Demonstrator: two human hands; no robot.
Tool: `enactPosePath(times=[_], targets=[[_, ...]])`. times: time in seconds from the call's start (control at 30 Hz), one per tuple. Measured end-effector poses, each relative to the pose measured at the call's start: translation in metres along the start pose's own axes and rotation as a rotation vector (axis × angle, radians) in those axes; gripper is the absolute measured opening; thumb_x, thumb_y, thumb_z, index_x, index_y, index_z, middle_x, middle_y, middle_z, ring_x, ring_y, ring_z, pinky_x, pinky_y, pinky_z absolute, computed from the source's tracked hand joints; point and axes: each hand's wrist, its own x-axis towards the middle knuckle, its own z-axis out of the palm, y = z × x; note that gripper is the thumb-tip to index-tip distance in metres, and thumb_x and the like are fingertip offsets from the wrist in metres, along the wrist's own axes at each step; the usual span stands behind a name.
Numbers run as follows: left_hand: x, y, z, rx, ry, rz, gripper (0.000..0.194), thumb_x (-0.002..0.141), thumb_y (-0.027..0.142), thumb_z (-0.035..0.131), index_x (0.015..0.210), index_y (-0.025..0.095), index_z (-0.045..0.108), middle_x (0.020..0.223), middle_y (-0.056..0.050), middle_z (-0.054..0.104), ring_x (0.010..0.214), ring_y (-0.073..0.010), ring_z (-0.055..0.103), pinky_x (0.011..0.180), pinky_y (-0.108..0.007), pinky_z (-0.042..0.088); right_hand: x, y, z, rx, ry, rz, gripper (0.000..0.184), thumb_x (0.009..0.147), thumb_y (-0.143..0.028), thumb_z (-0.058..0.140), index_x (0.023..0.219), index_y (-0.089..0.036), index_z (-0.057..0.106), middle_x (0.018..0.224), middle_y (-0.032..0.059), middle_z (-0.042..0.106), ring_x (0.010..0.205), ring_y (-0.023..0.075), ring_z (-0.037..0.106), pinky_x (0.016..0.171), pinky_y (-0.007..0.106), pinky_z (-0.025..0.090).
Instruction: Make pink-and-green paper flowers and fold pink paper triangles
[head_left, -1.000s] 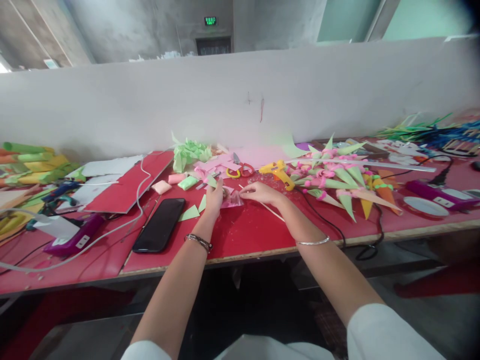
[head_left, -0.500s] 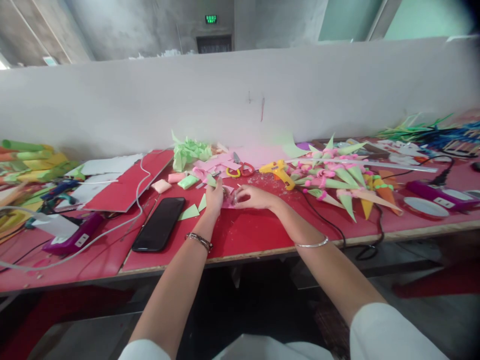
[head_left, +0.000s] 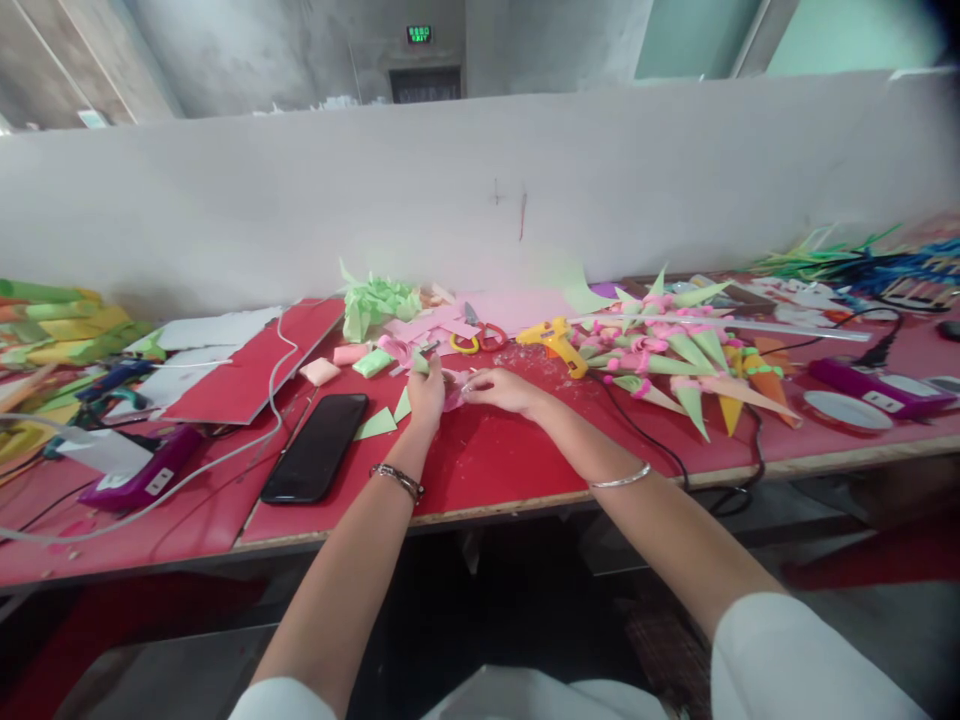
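Note:
My left hand point(head_left: 426, 392) is closed around a small light green paper piece point(head_left: 421, 364), whose lower part the fingers hide. A crumpled pink paper strip point(head_left: 453, 392) lies between my two hands, against the left fingers. From the right, my right hand point(head_left: 504, 390) pinches the edge of this pink strip with thumb and forefinger. Just beyond the hands are pink paper pieces point(head_left: 427, 328) and scissors point(head_left: 480, 338) with yellow and red handles. A yellow glue gun point(head_left: 556, 345) rests to the right of them.
A black phone point(head_left: 316, 448) lies left of my hands, near green paper scraps point(head_left: 376, 424). Paper cones with pink trim point(head_left: 667, 350) are heaped at right. Purple power strips point(head_left: 877, 388) sit at both sides, with cables across the red table point(head_left: 510, 470).
The pink strip now looks more gathered up between my hands, where it lay flatter before. My right hand's fingertips have shifted slightly. The green piece stays in my left hand.

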Motion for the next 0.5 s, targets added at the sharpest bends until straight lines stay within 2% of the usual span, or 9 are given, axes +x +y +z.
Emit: enactPosePath(times=[0.17,0.33,0.5], targets=[[-0.0002,-0.0007,0.0003,0.038,0.014,0.006,0.044,0.072,0.055,0.042,0.051,0.017,0.050,0.049,-0.003,0.056,0.047,-0.0140,0.057,0.050,-0.025,0.045,-0.0010,0.0005,-0.0004,0.075,0.040,0.014,0.028,0.074,-0.034,0.054,0.085,-0.011,0.066,0.089,0.0069,0.066,0.085,0.0180,0.057,0.079,0.029,0.041],[0.0019,-0.0039,0.0003,0.118,0.011,0.034,0.045,0.072,0.055,0.043,0.049,0.017,0.051,0.047,-0.003,0.056,0.045,-0.0144,0.056,0.051,-0.026,0.044,0.0004,0.0011,-0.0003,0.096,-0.046,-0.029,0.017,0.065,-0.026,0.063,0.075,-0.013,0.068,0.087,0.0036,0.065,0.085,0.0174,0.056,0.079,0.027,0.039],[0.0028,-0.0057,0.0011,0.218,0.013,0.079,0.045,0.073,0.052,0.042,0.047,0.017,0.052,0.049,-0.005,0.058,0.050,-0.0167,0.058,0.057,-0.027,0.044,-0.0010,-0.0026,-0.0049,0.126,-0.097,0.009,0.014,0.065,-0.024,0.062,0.072,-0.012,0.068,0.077,0.0025,0.065,0.077,0.0165,0.056,0.075,0.027,0.039]])
